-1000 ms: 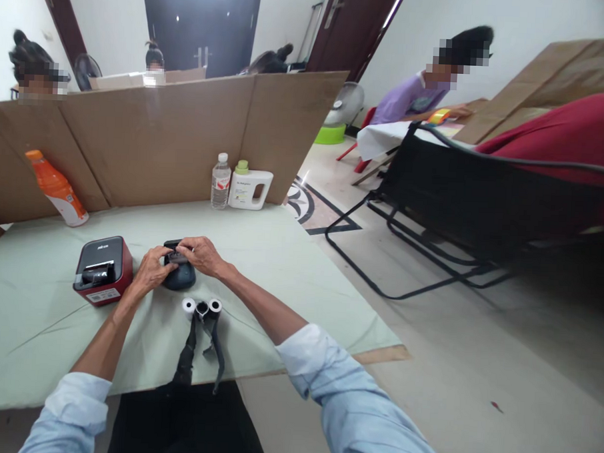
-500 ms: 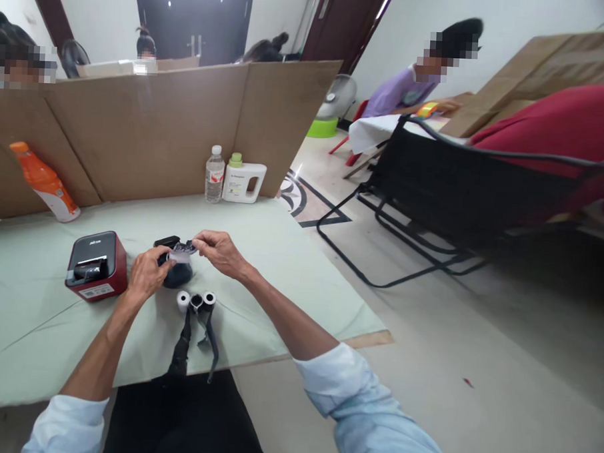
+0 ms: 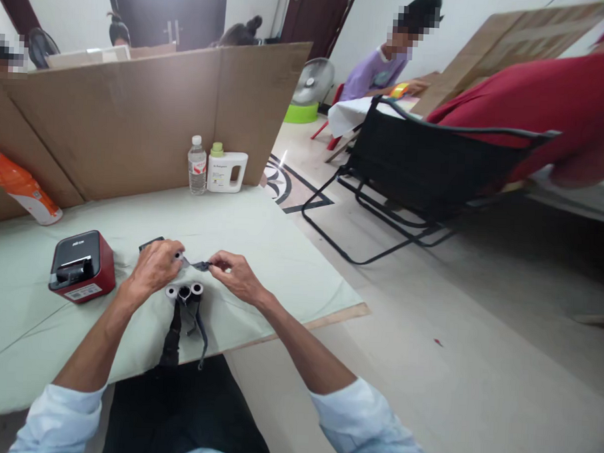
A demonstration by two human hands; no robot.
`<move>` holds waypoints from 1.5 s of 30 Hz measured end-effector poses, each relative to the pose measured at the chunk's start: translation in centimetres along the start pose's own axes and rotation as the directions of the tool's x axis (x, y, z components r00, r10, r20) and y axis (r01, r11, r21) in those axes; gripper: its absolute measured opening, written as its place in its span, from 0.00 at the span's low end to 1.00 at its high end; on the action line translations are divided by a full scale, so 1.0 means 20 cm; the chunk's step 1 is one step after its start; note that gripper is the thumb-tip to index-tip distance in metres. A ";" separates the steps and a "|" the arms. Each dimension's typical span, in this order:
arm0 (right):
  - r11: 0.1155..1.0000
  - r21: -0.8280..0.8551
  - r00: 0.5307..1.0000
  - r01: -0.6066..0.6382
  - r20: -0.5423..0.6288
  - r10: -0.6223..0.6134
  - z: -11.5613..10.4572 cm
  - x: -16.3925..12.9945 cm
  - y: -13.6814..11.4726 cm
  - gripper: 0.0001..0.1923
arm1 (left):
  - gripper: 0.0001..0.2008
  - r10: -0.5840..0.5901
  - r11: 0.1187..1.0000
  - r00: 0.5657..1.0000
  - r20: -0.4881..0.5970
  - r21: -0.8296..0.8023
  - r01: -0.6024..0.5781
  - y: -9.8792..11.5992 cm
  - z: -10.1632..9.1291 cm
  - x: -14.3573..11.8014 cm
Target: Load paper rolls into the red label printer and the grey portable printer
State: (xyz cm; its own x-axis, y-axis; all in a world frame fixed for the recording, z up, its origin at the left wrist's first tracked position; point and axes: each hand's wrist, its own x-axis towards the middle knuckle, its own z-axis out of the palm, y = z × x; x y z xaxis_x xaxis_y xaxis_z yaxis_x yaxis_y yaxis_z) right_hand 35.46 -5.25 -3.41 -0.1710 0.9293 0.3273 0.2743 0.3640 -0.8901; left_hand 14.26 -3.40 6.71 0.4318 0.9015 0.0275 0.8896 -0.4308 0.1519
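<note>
Low in the frame: pale blue sleeves, bare forearms reaching up toward centre-left over a pale green counter [image 3: 262, 231]. Between the forearms, at the counter's near edge, a black strap [image 3: 171, 334] hanging down, topped by three small rolls [image 3: 184, 291], the outer two white-ended, the middle one dark.

Just above the rolls, left hand [image 3: 153, 268] curled narrow, fingers pinched on one end of a small strip [image 3: 195, 265]; right hand [image 3: 232, 277] likewise pinched on the other end. Strip stretched flat between the two hands, short and thin, dark grey with a paler, glossy patch toward the left end; too small to tell the material. Held just off the counter, left of frame centre. Behind the left hand, partly hidden, a black device [image 3: 151, 244] lying on the counter.

Further left, a red and black label printer [image 3: 81, 265], standing apart from the hands. At the far left edge, an orange bottle [image 3: 21, 185] leaning against a cardboard screen [image 3: 137, 112]. Against the same screen, upper centre-left, a clear water bottle [image 3: 197, 165] just beside a white jug with a green cap [image 3: 226, 170].

Beyond the counter, right half of the frame: a black folding chair [image 3: 424, 172] on a light floor, a person in red behind it, a person in purple seated at a far table, a fan [image 3: 313, 83] beside a green tub.
</note>
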 end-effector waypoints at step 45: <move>0.979 -0.191 0.995 0.075 -0.053 -0.087 0.00 -0.39 -0.07 0.06 | 0.19 0.200 0.960 0.957 0.210 -0.237 -0.148 0.01 0.16 -0.16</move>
State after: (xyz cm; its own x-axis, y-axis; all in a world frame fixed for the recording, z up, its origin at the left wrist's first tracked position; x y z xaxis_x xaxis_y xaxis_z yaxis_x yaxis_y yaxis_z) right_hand 36.45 -13.02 -4.79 -0.1441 0.8963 0.4194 0.4366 0.4379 -0.7859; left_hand 13.51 -6.49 3.51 0.6224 0.7680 -0.1510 0.7546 -0.5376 0.3762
